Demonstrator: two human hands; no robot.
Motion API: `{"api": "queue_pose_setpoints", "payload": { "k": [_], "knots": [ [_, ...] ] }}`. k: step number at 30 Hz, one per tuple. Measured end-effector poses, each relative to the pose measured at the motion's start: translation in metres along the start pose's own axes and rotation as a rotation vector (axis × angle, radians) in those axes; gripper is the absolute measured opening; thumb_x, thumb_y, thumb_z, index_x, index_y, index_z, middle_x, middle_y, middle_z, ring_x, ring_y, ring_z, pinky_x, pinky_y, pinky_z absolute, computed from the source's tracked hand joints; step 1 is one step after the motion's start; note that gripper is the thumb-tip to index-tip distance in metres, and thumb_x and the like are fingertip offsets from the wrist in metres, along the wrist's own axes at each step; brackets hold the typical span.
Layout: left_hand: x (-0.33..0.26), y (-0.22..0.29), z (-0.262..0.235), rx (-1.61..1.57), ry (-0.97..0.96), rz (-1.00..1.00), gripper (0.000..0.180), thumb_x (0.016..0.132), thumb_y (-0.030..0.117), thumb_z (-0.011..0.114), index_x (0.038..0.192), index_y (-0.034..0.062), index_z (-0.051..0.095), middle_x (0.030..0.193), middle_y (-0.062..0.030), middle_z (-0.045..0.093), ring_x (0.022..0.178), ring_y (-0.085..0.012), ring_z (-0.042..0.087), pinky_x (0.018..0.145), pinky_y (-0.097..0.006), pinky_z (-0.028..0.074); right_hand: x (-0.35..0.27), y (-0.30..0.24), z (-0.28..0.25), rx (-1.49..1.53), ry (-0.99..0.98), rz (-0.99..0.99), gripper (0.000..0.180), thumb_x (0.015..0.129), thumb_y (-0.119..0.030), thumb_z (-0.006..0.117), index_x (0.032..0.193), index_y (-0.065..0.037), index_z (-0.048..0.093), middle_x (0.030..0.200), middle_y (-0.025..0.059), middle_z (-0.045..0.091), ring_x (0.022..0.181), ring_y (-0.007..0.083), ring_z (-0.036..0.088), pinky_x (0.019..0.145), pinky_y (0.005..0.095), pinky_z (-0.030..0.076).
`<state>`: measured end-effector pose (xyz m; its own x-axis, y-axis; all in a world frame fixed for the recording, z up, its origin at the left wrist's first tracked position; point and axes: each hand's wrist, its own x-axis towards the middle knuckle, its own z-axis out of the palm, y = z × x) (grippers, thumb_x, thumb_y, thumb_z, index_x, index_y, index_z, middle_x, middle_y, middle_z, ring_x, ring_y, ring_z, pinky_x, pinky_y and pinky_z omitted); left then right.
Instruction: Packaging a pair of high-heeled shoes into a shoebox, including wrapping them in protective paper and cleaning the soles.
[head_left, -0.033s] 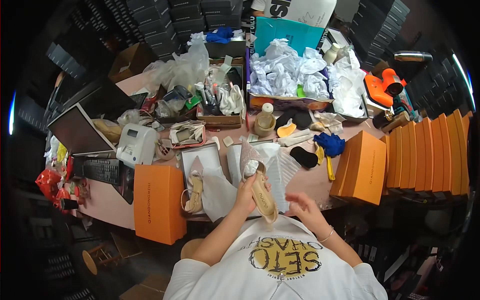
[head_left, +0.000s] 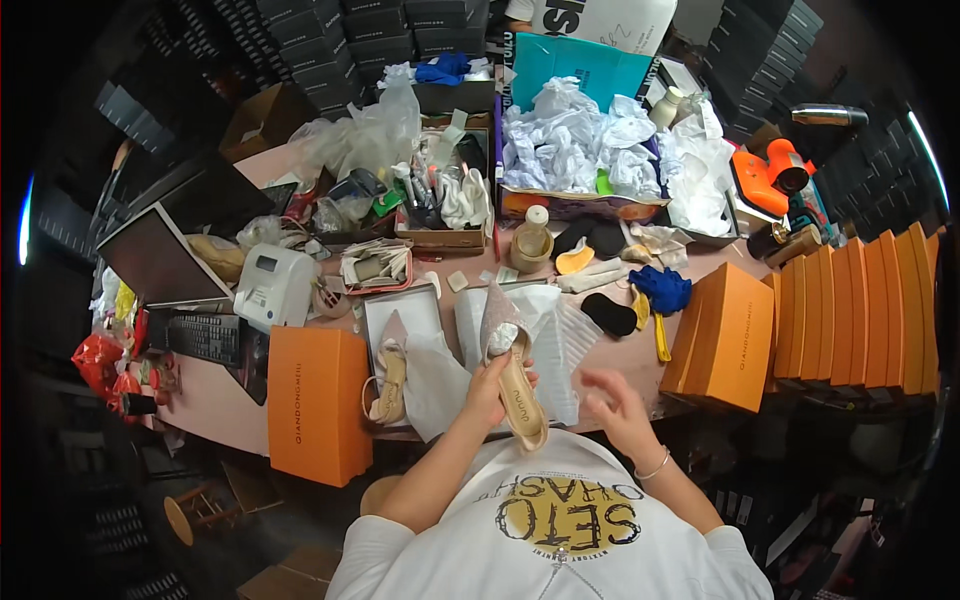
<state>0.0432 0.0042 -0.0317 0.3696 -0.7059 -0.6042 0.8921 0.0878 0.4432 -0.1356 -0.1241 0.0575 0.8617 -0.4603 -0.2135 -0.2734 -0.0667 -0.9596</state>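
Observation:
My left hand [head_left: 490, 392] is closed around the middle of a pale pointed shoe [head_left: 521, 398], with its toe pointing away from me and its beige insole facing up. Crumpled white paper [head_left: 502, 338] is stuffed in its toe. My right hand [head_left: 618, 408] hovers to the right of the shoe, apart from it, with loosely bent fingers and nothing in them. A matching shoe [head_left: 388, 385] with an ankle strap lies to the left in an open shoebox [head_left: 372, 310], beside white tissue paper [head_left: 437, 380].
An orange shoebox [head_left: 318, 405] stands at the near left; more orange boxes [head_left: 730, 335] line the right. Behind are a glass bottle [head_left: 531, 242], a black sponge [head_left: 607, 315], a blue cloth [head_left: 661, 288], a box of crumpled paper [head_left: 580, 150] and a label printer [head_left: 274, 288].
The shoe's heel end has swung slightly left in my left hand. My right hand has shifted a little to the right, away from the shoe.

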Motion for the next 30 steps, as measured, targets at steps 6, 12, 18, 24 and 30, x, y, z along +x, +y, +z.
{"api": "queue_pose_setpoints", "payload": {
  "k": [6, 12, 18, 24, 30],
  "knots": [
    [-0.038, 0.004, 0.01, 0.058, -0.18, -0.016, 0.048, 0.082, 0.002, 0.04, 0.13, 0.0032, 0.037, 0.116, -0.016, 0.053, 0.102, -0.0321, 0.058, 0.091, -0.048, 0.049, 0.091, -0.018, 0.036, -0.822, -0.05, -0.702, 0.021, 0.072, -0.009, 0.062, 0.093, -0.007, 0.06, 0.097, 0.0084, 0.059, 0.087, 0.0292, 0.056, 0.073, 0.0403, 0.046],
    [-0.04, 0.003, -0.001, -0.033, -0.036, 0.032, 0.047, 0.084, 0.005, 0.041, 0.13, -0.0011, 0.034, 0.114, -0.0153, 0.054, 0.103, -0.0346, 0.057, 0.092, -0.05, 0.048, 0.09, 0.006, 0.041, -0.679, -0.142, -0.678, 0.025, 0.072, -0.009, 0.064, 0.095, -0.006, 0.056, 0.095, 0.0112, 0.058, 0.08, 0.0325, 0.057, 0.071, 0.0408, 0.046],
    [-0.038, 0.011, -0.014, -0.047, 0.041, 0.211, 0.048, 0.083, 0.006, 0.049, 0.13, 0.0004, 0.037, 0.113, -0.0153, 0.054, 0.104, -0.0305, 0.056, 0.089, -0.045, 0.05, 0.084, 0.015, 0.018, 0.786, -0.144, 0.118, 0.024, 0.089, -0.017, 0.054, 0.11, -0.005, 0.051, 0.111, 0.0106, 0.059, 0.102, 0.0243, 0.06, 0.092, 0.0448, 0.048],
    [-0.04, 0.023, 0.019, 0.174, -0.052, 0.314, 0.056, 0.088, 0.013, 0.062, 0.134, 0.0068, 0.032, 0.118, -0.0109, 0.051, 0.101, -0.0227, 0.057, 0.083, -0.038, 0.051, 0.088, -0.003, 0.0, 1.253, -0.32, 0.151, 0.043, 0.092, -0.028, 0.049, 0.129, -0.008, 0.04, 0.114, 0.014, 0.056, 0.107, 0.0284, 0.058, 0.088, 0.0497, 0.052],
    [-0.032, 0.02, 0.043, 0.141, -0.157, 0.237, 0.064, 0.086, 0.009, 0.066, 0.136, 0.0123, 0.027, 0.119, -0.0102, 0.05, 0.102, -0.0211, 0.056, 0.083, -0.037, 0.051, 0.083, -0.005, 0.009, 0.898, -0.1, 0.219, 0.038, 0.089, -0.008, 0.06, 0.124, -0.005, 0.046, 0.113, 0.0095, 0.059, 0.098, 0.0214, 0.062, 0.084, 0.0331, 0.053]
  ]
}}
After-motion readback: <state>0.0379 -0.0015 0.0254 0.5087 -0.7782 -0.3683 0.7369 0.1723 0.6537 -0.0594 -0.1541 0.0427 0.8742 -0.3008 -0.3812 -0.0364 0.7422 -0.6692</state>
